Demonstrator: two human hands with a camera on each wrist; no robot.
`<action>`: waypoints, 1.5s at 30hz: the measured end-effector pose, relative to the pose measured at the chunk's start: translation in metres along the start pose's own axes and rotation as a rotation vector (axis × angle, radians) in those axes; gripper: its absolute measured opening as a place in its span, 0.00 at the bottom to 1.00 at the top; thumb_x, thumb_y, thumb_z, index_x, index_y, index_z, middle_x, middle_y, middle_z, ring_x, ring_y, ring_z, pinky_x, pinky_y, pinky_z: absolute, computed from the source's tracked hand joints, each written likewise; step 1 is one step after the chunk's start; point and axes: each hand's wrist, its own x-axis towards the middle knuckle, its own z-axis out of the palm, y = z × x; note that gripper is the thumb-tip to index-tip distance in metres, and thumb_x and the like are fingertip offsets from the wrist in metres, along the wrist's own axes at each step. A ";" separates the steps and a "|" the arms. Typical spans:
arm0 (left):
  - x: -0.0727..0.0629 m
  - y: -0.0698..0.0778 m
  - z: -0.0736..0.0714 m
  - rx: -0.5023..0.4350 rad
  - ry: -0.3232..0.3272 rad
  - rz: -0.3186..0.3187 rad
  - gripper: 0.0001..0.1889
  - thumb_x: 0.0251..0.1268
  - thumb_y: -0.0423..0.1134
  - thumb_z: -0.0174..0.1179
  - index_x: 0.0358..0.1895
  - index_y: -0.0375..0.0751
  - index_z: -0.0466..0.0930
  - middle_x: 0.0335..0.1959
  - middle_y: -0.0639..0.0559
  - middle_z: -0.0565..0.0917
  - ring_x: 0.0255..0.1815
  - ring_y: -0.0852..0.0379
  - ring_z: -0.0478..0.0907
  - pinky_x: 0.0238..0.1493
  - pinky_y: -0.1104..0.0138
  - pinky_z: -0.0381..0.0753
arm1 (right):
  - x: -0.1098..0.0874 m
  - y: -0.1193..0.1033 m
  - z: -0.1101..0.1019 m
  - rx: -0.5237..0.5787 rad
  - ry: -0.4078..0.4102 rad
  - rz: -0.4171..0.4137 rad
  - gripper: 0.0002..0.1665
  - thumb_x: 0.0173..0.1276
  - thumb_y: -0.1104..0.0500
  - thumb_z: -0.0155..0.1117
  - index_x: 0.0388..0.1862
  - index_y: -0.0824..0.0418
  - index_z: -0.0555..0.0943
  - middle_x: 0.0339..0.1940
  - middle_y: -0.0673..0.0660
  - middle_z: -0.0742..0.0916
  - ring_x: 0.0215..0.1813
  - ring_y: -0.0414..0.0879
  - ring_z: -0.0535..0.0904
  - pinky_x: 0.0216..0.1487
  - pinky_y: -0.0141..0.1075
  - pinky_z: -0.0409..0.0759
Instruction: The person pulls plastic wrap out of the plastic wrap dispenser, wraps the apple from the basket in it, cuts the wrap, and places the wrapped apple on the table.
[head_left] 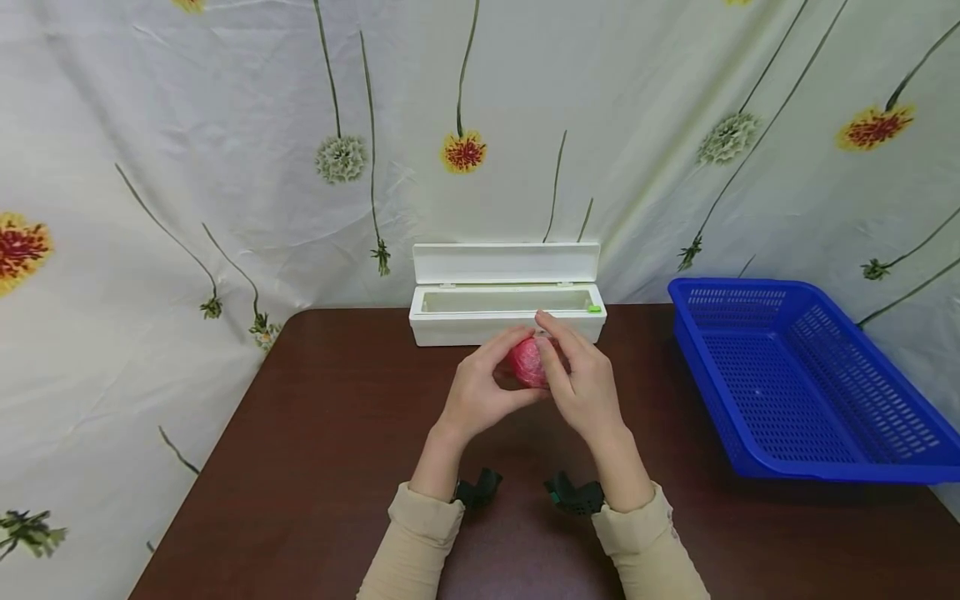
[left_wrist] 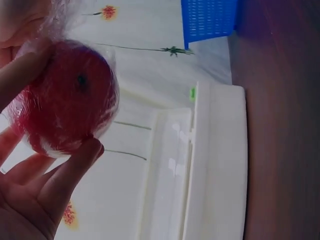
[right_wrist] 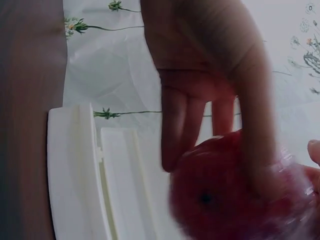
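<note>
A red apple wrapped in clear plastic film is held between both hands, above the table and in front of the white box. My left hand grips it from the left, fingertips on top and thumb below. From the right, my right hand pinches the wrap, its thumb pressed on the apple. In the left wrist view, the apple shows a dark spot, and loose film bunches toward the right hand.
A long white box with its lid raised stands at the table's back edge; it has a small green piece. A blue perforated basket sits at the right on the brown table. Behind hangs a flowered cloth.
</note>
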 end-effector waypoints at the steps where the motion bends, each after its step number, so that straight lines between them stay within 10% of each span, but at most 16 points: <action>1: 0.000 0.001 0.000 -0.042 -0.005 0.003 0.37 0.40 0.38 0.77 0.60 0.41 0.73 0.58 0.46 0.76 0.50 0.55 0.78 0.42 0.68 0.81 | -0.001 0.002 0.001 0.008 0.002 0.010 0.21 0.72 0.53 0.54 0.59 0.63 0.77 0.56 0.57 0.81 0.53 0.49 0.79 0.52 0.44 0.77; 7: 0.003 0.023 -0.005 -0.260 -0.038 -0.010 0.36 0.36 0.27 0.77 0.57 0.32 0.74 0.50 0.42 0.80 0.35 0.53 0.83 0.38 0.64 0.82 | -0.001 0.010 0.002 0.160 0.029 0.042 0.18 0.73 0.56 0.52 0.56 0.63 0.79 0.55 0.57 0.82 0.57 0.48 0.77 0.55 0.40 0.76; 17: 0.004 0.044 -0.010 -0.317 -0.039 -0.041 0.36 0.34 0.21 0.75 0.56 0.26 0.74 0.52 0.34 0.78 0.36 0.49 0.83 0.39 0.59 0.82 | -0.002 0.014 0.001 0.532 0.077 0.123 0.25 0.76 0.54 0.44 0.45 0.74 0.81 0.46 0.66 0.84 0.49 0.44 0.81 0.44 0.33 0.81; 35: 0.004 0.048 -0.011 -0.351 -0.039 -0.065 0.36 0.35 0.21 0.74 0.57 0.26 0.73 0.53 0.35 0.78 0.39 0.47 0.83 0.40 0.58 0.82 | -0.002 0.013 0.004 0.701 0.215 0.173 0.33 0.76 0.46 0.42 0.40 0.72 0.84 0.38 0.58 0.88 0.41 0.47 0.84 0.37 0.35 0.82; 45: 0.004 0.047 -0.012 -0.384 -0.033 -0.087 0.35 0.36 0.19 0.72 0.57 0.25 0.72 0.53 0.33 0.78 0.40 0.44 0.82 0.41 0.58 0.82 | -0.003 0.017 0.006 0.665 0.200 0.071 0.35 0.77 0.45 0.39 0.43 0.75 0.82 0.42 0.61 0.87 0.43 0.51 0.83 0.40 0.34 0.82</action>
